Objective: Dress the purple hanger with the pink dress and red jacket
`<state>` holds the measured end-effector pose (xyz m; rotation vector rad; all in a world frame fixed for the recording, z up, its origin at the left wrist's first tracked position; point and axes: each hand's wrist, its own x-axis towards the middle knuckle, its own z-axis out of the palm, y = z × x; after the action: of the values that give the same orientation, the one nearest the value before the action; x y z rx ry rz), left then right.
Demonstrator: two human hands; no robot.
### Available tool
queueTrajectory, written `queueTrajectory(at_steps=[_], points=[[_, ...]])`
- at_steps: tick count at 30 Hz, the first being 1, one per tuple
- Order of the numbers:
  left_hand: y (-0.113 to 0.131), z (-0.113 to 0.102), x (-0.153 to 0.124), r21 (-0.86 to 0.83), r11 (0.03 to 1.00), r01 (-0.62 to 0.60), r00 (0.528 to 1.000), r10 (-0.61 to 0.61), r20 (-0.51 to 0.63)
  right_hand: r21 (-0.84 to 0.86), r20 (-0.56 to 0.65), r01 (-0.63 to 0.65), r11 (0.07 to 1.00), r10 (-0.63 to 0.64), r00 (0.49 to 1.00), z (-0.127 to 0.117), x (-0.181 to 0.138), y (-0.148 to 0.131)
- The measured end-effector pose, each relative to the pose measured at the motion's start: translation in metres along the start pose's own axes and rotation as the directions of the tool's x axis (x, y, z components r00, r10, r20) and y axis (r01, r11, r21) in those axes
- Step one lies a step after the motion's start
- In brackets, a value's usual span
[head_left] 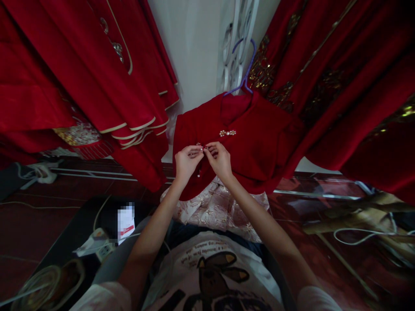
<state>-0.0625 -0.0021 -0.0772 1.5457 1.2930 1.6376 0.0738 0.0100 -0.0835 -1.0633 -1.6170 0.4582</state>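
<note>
A red garment hangs right in front of the person, its open neckline toward the top and its lower edge above the lap. A beaded clasp of pale, pearl-like pieces sits on its chest, below the neckline. To the left and lower down, the person's left hand and right hand meet at the garment's front, thumb and fingers of each drawn together in a narrow pinch on a small part of it; whether they grip cloth or trim is too small to tell. More beading shows just above the left fingertips, partly hidden, and a single pale bead lies below them. A purple hanger rises from the neckline, in front of a white scrolled frame. Pale, shiny patterned fabric spreads beneath the garment's lower edge, above the lap. Other red clothes hang on both sides: light-edged ones to the left, gold-trimmed ones to the right. Farther out at lower left, a dark surface carries a power strip and a clear round container. At lower right, blurred wooden pieces and a looped white cord lie above the reddish floor.
</note>
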Motion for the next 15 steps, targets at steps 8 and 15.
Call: queueTrajectory(at_steps=[8,15], points=[[0.0099,-0.0022,0.0005,0.159,0.979,-0.125,0.991,0.114,0.074,0.021,-0.01,0.005,1.0,-0.005,1.0,-0.0001,-0.002,0.0037],[0.0108,-0.0007,0.0003,0.174,0.976,-0.131,0.991,0.122,0.058,0.011,0.005,-0.01,1.0,0.01,1.0,-0.0022,-0.003,0.0001]])
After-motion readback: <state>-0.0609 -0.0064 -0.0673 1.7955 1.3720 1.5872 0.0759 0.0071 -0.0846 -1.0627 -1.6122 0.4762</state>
